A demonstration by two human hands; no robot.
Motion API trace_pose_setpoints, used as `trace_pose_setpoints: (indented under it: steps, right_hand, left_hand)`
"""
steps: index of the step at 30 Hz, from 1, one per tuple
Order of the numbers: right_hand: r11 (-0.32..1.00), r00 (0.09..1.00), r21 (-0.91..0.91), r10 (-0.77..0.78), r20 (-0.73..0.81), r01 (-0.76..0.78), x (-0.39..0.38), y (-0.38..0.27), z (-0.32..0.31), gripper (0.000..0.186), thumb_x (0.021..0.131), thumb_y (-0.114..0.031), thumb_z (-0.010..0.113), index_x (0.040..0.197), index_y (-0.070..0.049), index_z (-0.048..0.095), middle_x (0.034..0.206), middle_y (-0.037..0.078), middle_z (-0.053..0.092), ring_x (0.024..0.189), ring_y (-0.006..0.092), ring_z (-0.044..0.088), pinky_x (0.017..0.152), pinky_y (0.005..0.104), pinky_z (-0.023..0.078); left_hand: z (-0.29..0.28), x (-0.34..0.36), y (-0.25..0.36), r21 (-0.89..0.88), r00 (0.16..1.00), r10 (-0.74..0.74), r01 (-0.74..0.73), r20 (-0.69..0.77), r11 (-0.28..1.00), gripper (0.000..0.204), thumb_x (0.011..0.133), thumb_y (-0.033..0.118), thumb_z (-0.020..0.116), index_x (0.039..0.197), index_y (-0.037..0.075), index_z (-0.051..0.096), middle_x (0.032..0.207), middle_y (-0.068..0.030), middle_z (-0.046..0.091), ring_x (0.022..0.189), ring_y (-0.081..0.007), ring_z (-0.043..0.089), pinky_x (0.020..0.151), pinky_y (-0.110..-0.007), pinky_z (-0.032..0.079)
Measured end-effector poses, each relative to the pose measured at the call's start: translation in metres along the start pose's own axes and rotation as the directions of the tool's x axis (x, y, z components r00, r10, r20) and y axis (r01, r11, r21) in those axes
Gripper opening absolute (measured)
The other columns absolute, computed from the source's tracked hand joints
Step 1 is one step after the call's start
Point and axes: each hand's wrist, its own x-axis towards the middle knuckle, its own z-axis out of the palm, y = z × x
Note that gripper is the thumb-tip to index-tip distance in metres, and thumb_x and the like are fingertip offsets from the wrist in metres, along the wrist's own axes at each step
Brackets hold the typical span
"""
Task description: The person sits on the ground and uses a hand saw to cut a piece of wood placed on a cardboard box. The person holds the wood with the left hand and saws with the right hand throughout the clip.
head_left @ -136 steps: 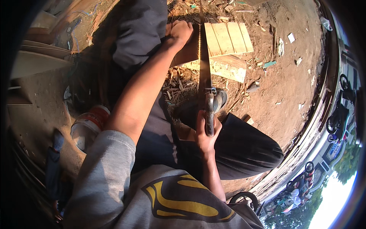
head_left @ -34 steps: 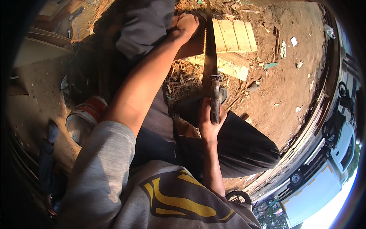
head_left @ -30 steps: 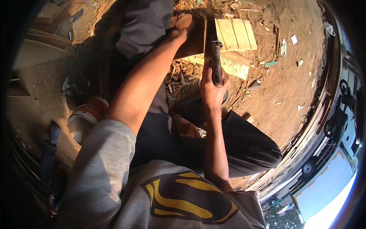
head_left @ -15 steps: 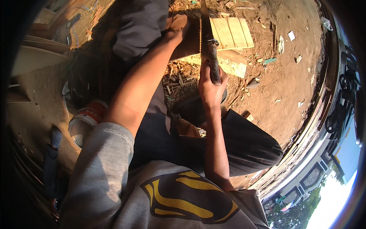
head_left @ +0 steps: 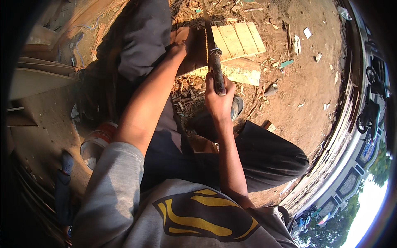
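My right hand (head_left: 219, 99) is closed around the dark handle of a hand saw (head_left: 216, 62). Its blade points away from me, toothed edge on the left, and crosses a wooden board (head_left: 240, 40) with grooves over its pale face. On the board's shaded left part rests my left hand (head_left: 179, 39), beside my trousered leg. Its fingers look curled at the board, though shade and the leg hide some of them. Beneath the board, another pale wood piece (head_left: 244, 72) sticks out toward the right.
Wood chips (head_left: 188, 93) litter the dirt ground around my foot (head_left: 236, 108). A white and red bucket (head_left: 94, 144) lies by my left elbow. Sheets of board (head_left: 41, 78) are stacked at left, where another person's foot (head_left: 67, 163) shows. Motorbikes (head_left: 368, 113) stand far right.
The whole view has shifted slightly, so board and hands appear further left. Relative to the board, the saw has come back a little toward me. Both hands keep their hold.
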Motion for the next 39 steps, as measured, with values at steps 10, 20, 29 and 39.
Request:
trace_pose_setpoints:
  steps: [10,20,29,39]
  right_hand:
    - [1.0,1.0,-0.006,-0.004,-0.001,0.003,-0.045,0.01,-0.026,0.007,0.081,-0.004,0.054,0.079,0.002,0.057,0.061,0.003,0.05,0.055,0.0079,0.044,0.052,0.0258,0.038]
    - [0.999,0.997,-0.039,-0.014,0.08,0.017,-0.094,0.005,-0.038,0.009,0.081,-0.006,0.054,0.078,0.001,0.057,0.063,0.004,0.053,0.058,0.0083,0.047,0.055,0.0241,0.04]
    - [0.999,0.999,0.038,0.037,0.031,-0.038,-0.014,0.01,-0.006,0.009,0.081,-0.007,0.055,0.077,0.002,0.055,0.061,0.004,0.049,0.057,0.0081,0.043,0.053,0.0267,0.037]
    - [1.0,1.0,-0.011,0.006,0.006,-0.006,-0.046,0.009,-0.021,0.007,0.083,-0.004,0.052,0.079,0.002,0.055,0.062,0.002,0.047,0.056,0.0071,0.04,0.052,0.0251,0.036]
  left_hand:
    - [-0.009,0.006,0.014,0.117,0.976,-0.218,0.218,-0.015,0.969,0.032,0.072,0.005,0.045,0.056,0.018,0.02,0.057,0.0051,0.015,0.055,-0.0102,0.022,0.062,-0.028,0.024]
    - [0.025,0.036,0.073,0.428,0.942,-0.263,0.155,0.207,0.89,0.034,0.075,0.013,0.041,0.046,0.02,0.025,0.05,0.0057,0.022,0.05,-0.0081,0.03,0.06,-0.02,0.029]
    - [-0.01,0.017,0.047,0.04,0.834,-0.465,0.476,0.297,0.879,0.036,0.072,0.026,0.043,0.041,0.02,0.026,0.046,0.0075,0.024,0.047,-0.0067,0.033,0.066,-0.018,0.033]
    - [-0.009,0.001,-0.022,-0.041,0.996,0.084,-0.083,0.042,0.996,0.035,0.073,0.008,0.045,0.043,0.021,0.032,0.04,0.0092,0.032,0.036,-0.0041,0.034,0.044,-0.018,0.028]
